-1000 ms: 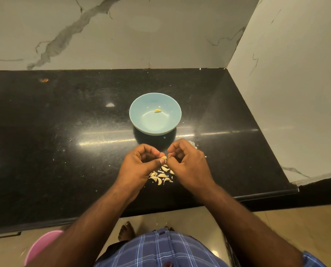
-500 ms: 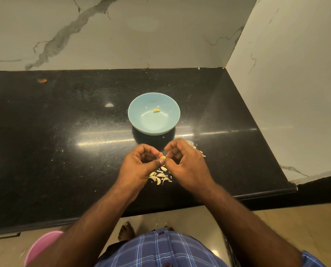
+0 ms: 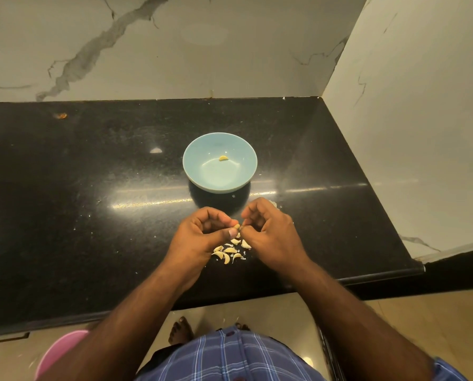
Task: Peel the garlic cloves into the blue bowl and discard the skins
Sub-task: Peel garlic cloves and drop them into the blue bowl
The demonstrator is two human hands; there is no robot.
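Both hands over the black table [image 3: 92, 215], just in front of the bowl [image 3: 202, 171]. Left hand [image 3: 199, 237] pinches a clove [image 3: 237, 226] between thumb and curled fingers; right hand [image 3: 271, 235] has fingers curled in, fingertips on the same clove from the other side, so both grips are closed on it. Clove sits in the gap between the two hands, above the table, mostly hidden; can't tell how much skin is on it. Bowl is light blue, upright, mid-table, with one peeled clove [image 3: 223, 158] lying inside toward its far side. Loose pile of cloves [image 3: 229, 253] on the table right under the hands, near the front edge, with small white skin bits mixed in. A few skin flakes [image 3: 274, 204] lie just past the right hand, and tiny specks are scattered across the table. Marble wall [image 3: 174, 50] behind and to the right. Below the table edge: pink bin [image 3: 62, 350] rim at lower left on the floor, a bare foot [image 3: 180, 329], plaid shirt [image 3: 229, 358] at the bottom of view.
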